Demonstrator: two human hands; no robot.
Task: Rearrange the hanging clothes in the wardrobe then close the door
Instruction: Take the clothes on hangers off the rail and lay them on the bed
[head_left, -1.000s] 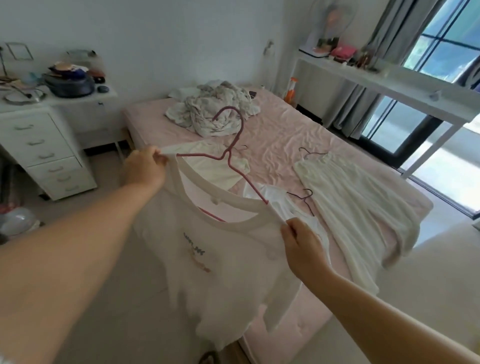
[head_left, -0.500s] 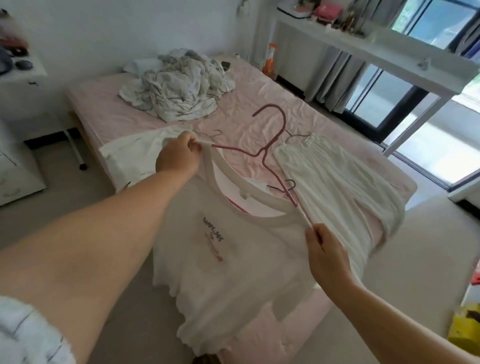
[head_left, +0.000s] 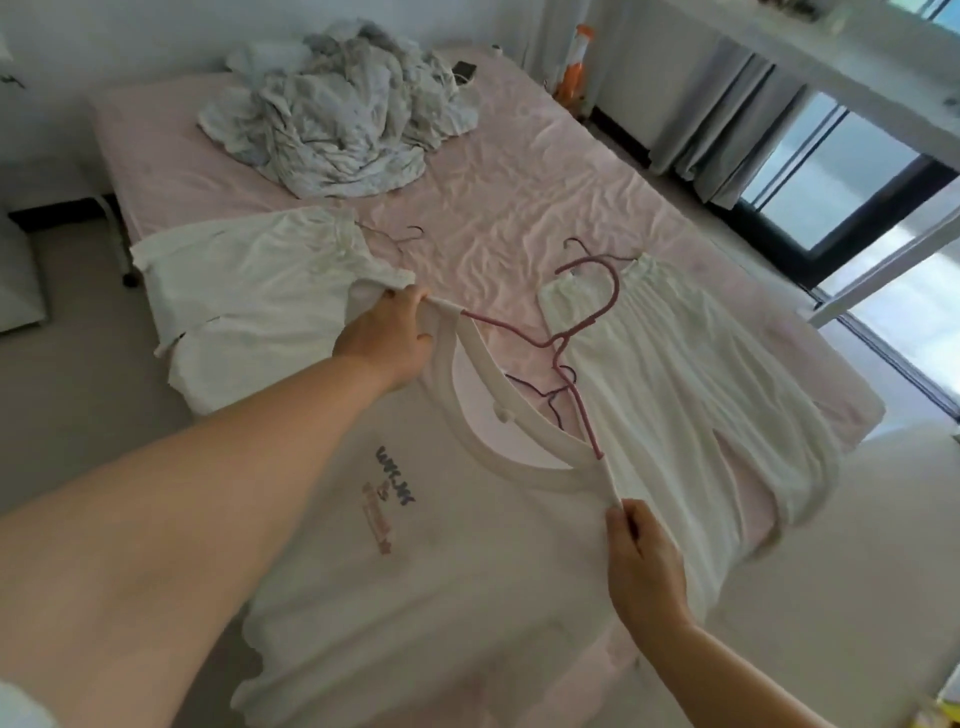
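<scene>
1. The left arm reached forward from the lower left, bare and nearly straight.
2. The left hand (head_left: 387, 338) was curled, fingers pinched closed.
3. The right arm rose from the lower right.
4. The right hand (head_left: 647, 564) pinched, knuckles up.
</scene>
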